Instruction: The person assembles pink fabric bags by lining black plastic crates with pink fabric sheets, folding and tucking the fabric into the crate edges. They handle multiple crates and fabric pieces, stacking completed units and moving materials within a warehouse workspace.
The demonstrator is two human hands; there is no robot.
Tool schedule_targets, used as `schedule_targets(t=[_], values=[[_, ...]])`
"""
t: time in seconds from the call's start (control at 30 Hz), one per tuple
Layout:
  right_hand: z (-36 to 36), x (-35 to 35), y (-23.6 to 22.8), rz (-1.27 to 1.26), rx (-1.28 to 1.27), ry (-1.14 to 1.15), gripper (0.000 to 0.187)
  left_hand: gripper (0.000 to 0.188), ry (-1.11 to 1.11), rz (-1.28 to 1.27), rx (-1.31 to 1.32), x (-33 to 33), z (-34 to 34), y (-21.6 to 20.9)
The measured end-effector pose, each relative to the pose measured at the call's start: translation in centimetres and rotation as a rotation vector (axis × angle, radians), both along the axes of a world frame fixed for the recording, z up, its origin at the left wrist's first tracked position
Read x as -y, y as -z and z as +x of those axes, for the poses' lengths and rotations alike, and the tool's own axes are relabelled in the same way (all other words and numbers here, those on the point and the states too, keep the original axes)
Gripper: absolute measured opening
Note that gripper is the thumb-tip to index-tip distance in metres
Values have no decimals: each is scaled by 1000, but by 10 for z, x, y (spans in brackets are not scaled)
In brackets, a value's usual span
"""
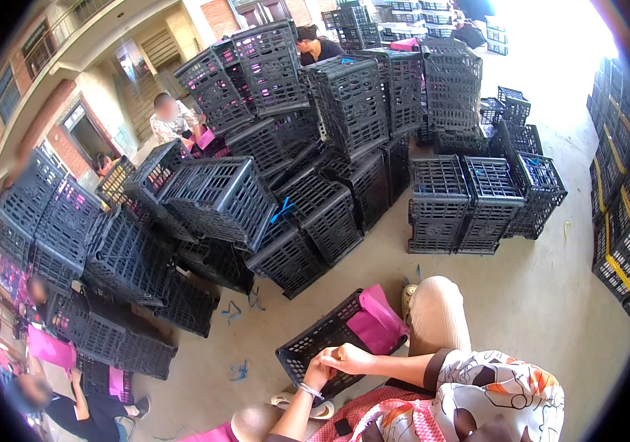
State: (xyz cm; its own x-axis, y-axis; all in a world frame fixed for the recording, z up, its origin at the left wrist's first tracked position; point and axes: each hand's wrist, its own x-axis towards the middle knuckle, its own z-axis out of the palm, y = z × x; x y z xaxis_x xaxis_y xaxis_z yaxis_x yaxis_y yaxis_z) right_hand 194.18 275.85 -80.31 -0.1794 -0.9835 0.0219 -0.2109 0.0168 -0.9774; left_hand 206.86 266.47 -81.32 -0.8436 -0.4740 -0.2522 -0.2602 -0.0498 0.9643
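In front of my knees sits a black plastic crate [302, 344] with slotted walls, tilted in view. A folded bright pink sheet [376, 322] lies in its right part and sticks up over the far rim. My left hand [318, 373], with a pale bracelet at the wrist, meets my right hand [350, 359] above the crate's near side. The fingers of both hands are closed and drawn together. Whatever lies between them is too small or hidden to make out.
Stacked black crates [219, 195] rise ahead and to the left; another group [470, 195] stands ahead right. Strapped crate stacks [613, 199] line the far right. Blue strap scraps [238, 370] litter the floor. At lower left another person handles a pink sheet [51, 346].
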Motion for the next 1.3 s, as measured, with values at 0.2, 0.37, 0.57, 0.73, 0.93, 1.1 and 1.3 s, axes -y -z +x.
schedule_targets(t=[0.2,0.37,0.57,0.73,0.93,1.1,1.3], values=[[-5,-1,5,61,-128,41,61,61,-57,-83,31,-7,-9,8],[-6,-4,-1,130,-59,54,63,56,-101,-38,94,-11,-7,15],[-5,2,5,200,37,46,63,62,-136,-8,150,-6,-8,30],[-3,5,-3,202,65,44,62,62,-138,72,189,3,-3,42],[-7,7,-2,255,76,22,60,63,-144,-61,184,0,-10,32],[-7,8,6,252,60,48,59,65,-147,-164,161,-2,-10,28],[-6,9,12,284,126,43,59,68,-156,-55,183,1,-13,41]])
